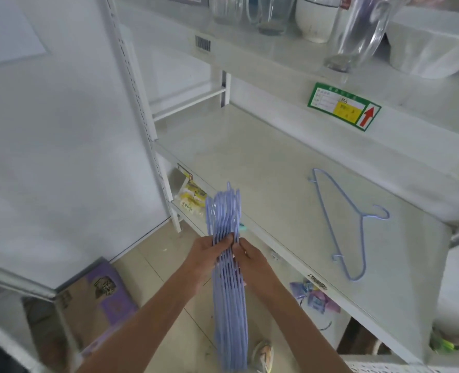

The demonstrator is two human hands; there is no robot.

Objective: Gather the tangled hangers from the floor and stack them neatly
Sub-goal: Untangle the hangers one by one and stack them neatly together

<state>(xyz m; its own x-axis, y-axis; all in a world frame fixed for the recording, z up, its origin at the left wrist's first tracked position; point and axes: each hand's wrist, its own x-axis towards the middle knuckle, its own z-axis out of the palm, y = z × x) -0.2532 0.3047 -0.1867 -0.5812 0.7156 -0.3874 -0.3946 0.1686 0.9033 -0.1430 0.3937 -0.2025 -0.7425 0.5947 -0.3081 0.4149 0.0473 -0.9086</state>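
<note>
A bundle of several light-blue wire hangers [229, 305] stands edge-on in front of me, hooks pointing up near the shelf's front edge. My left hand [205, 258] grips the bundle from the left and my right hand [249, 255] holds it from the right, both near its upper part. One single blue hanger [342, 222] lies flat on the white shelf [249, 157] to the right, hook toward the right, apart from both hands.
An upper shelf [290, 76] carries glass jugs and a white cup, with a green and yellow price label [344, 106] on its edge. Packets sit on lower shelves. A cardboard box [96, 300] stands on the tiled floor at left. A shoe [263, 355] shows below.
</note>
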